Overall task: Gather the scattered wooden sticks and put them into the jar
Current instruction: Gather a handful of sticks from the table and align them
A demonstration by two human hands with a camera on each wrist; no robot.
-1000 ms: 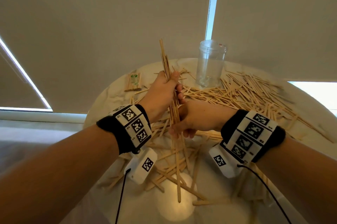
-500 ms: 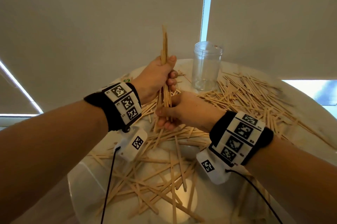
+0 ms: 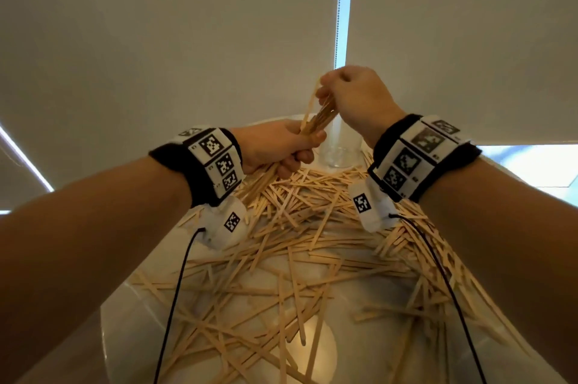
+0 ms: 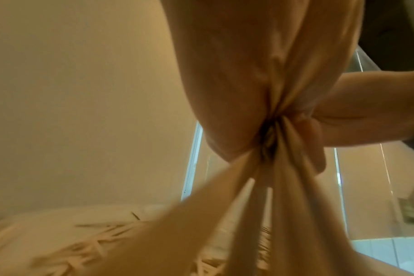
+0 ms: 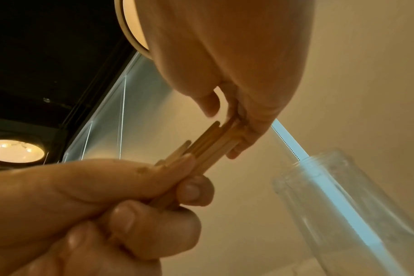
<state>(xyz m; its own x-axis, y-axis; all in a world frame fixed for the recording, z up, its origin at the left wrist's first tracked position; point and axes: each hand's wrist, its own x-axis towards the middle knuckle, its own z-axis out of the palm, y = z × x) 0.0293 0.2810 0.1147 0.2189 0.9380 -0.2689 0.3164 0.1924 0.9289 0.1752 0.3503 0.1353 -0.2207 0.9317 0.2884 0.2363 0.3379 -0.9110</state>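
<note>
A bundle of wooden sticks (image 3: 317,119) stands tilted above the round table, its lower ends fanning out below my left hand (image 3: 281,146), which grips the bundle's middle. My right hand (image 3: 347,96) pinches the bundle's upper ends from above; in the right wrist view its fingertips (image 5: 239,147) close on the stick tops (image 5: 213,142) over the left hand (image 5: 102,205). The clear jar (image 3: 339,150) stands upright just behind both hands, partly hidden; it shows at the lower right (image 5: 343,205) of the right wrist view. Many loose sticks (image 3: 297,258) lie scattered over the table.
The round white table (image 3: 131,336) ends near the jar at the back and drops off at left. Pale window blinds (image 3: 187,39) hang close behind it. Black cables (image 3: 175,305) run from both wrist cameras over the sticks.
My right hand has moved from the bundle's lower part up to its top ends. The left hand has carried the bundle right, toward the jar. The camera has tilted down.
</note>
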